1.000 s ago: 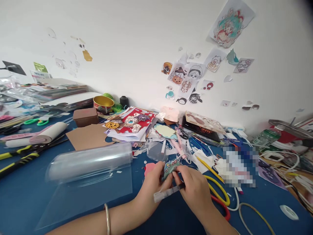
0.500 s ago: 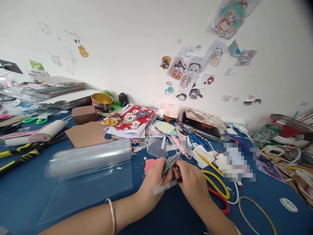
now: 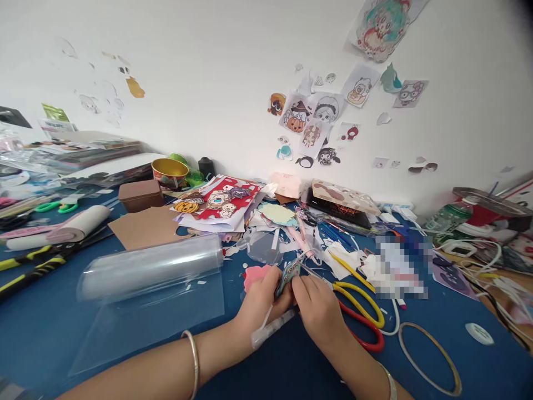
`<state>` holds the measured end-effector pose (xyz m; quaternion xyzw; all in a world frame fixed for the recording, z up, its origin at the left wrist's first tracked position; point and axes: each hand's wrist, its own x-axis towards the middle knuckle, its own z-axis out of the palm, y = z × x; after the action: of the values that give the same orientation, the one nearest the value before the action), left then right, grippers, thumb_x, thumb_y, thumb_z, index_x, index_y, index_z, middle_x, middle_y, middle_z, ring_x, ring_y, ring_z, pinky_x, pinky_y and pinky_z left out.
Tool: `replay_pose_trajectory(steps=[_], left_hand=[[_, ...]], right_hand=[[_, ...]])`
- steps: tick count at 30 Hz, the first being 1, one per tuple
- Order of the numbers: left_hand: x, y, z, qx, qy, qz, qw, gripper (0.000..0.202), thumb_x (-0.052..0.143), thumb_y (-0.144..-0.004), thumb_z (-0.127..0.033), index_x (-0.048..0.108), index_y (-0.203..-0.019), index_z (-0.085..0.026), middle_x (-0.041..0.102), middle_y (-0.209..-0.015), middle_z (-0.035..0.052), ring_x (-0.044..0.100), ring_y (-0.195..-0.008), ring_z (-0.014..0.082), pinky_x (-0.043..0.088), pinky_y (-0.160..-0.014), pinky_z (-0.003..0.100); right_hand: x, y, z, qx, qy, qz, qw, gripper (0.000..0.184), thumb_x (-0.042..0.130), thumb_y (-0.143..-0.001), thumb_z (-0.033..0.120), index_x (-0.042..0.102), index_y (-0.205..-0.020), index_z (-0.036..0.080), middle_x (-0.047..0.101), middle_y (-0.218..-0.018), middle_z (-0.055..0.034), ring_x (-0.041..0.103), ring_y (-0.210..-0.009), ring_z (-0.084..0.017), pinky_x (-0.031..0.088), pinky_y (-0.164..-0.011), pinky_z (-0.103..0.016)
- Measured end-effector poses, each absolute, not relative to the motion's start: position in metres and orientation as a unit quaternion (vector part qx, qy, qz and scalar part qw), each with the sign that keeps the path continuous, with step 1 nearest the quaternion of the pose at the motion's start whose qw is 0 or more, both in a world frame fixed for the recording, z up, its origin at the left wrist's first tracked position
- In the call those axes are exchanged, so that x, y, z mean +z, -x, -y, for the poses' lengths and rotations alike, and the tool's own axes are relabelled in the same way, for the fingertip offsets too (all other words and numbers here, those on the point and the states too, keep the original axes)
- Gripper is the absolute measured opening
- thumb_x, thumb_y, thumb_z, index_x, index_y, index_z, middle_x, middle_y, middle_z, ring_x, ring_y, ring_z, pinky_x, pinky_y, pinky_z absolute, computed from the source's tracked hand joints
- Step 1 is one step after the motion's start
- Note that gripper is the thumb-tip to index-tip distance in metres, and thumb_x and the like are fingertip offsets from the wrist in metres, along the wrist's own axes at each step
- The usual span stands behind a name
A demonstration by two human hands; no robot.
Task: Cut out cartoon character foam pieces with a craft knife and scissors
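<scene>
My left hand (image 3: 260, 303) is closed on a small teal paper cutout (image 3: 288, 276) with a cartoon print, held up above the table. My right hand (image 3: 318, 303) is also closed, its fingers pinched together at the cutout's lower right edge. Below the fingers, a translucent strip-like piece (image 3: 272, 329), perhaps clear tape, slants across between the hands; a thin pale strip rises from its left end. A pink paper shape (image 3: 255, 274) lies just behind my left hand. Scissors with a yellow and a red handle loop (image 3: 368, 303) lie beside my right hand.
A clear plastic film roll (image 3: 154, 266) lies left. Brown card (image 3: 144, 230), a brown box (image 3: 140, 195) and stacked printed papers (image 3: 225, 203) stand behind it. Black-yellow handled cutters (image 3: 37, 272) lie far left. A hoop (image 3: 431, 358) and a white oval piece (image 3: 478, 333) lie right.
My right hand has shifted left and its fingers have closed in against the cutout. The translucent strip has moved slightly left and down. The whole view has shifted a little.
</scene>
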<state>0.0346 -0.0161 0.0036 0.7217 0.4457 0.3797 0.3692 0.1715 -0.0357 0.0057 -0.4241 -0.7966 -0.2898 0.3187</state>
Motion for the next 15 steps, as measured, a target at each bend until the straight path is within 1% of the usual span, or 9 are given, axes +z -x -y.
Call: replay_pose_trajectory(steps=[4, 7, 10, 13, 15], left_hand=[[0.007, -0.034, 0.017, 0.391, -0.719, -0.427, 0.383, 0.018, 0.042, -0.078, -0.033, 0.033, -0.067, -0.023, 0.038, -0.055, -0.0081, 0.03, -0.049, 0.0084, 0.022, -0.049, 0.023], [0.012, -0.034, 0.018, 0.399, -0.708, -0.415, 0.408, 0.02, 0.043, -0.08, -0.035, 0.035, -0.067, -0.022, 0.041, -0.056, -0.007, 0.033, -0.051, 0.0087, 0.025, -0.049, 0.022], [0.014, -0.033, 0.02, 0.408, -0.685, -0.411, 0.442, 0.02, 0.042, -0.084, -0.037, 0.04, -0.072, -0.022, 0.049, -0.064, -0.0043, 0.041, -0.057, 0.0102, 0.032, -0.052, 0.021], [0.011, -0.033, 0.018, 0.413, -0.663, -0.407, 0.473, 0.019, 0.044, -0.086, -0.04, 0.045, -0.079, -0.021, 0.057, -0.074, -0.0012, 0.05, -0.067, 0.0129, 0.037, -0.058, 0.022], [0.008, -0.032, 0.015, 0.415, -0.645, -0.411, 0.493, 0.021, 0.046, -0.085, -0.042, 0.045, -0.081, -0.021, 0.058, -0.073, -0.0009, 0.053, -0.066, 0.0138, 0.039, -0.057, 0.023]], right_hand=[[0.007, -0.17, 0.038, -0.289, 0.421, 0.793, 0.333, 0.026, 0.031, -0.093, 0.006, 0.054, -0.085, 0.014, 0.056, -0.061, -0.0049, 0.051, -0.057, -0.018, 0.041, -0.056, -0.03], [0.007, -0.172, 0.037, -0.281, 0.419, 0.791, 0.346, 0.026, 0.028, -0.094, 0.009, 0.053, -0.09, 0.014, 0.058, -0.063, -0.0041, 0.052, -0.057, -0.017, 0.043, -0.056, -0.029], [0.004, -0.173, 0.034, -0.257, 0.434, 0.789, 0.351, 0.027, 0.025, -0.095, 0.015, 0.052, -0.092, 0.016, 0.059, -0.067, -0.0042, 0.053, -0.057, -0.017, 0.043, -0.053, -0.028], [0.003, -0.175, 0.028, -0.227, 0.46, 0.782, 0.353, 0.025, 0.028, -0.096, 0.021, 0.053, -0.089, 0.018, 0.061, -0.068, -0.0034, 0.058, -0.058, -0.017, 0.045, -0.053, -0.027], [0.005, -0.179, 0.026, -0.207, 0.488, 0.768, 0.359, 0.023, 0.031, -0.096, 0.026, 0.052, -0.088, 0.02, 0.062, -0.067, -0.002, 0.061, -0.057, -0.016, 0.047, -0.053, -0.025]])
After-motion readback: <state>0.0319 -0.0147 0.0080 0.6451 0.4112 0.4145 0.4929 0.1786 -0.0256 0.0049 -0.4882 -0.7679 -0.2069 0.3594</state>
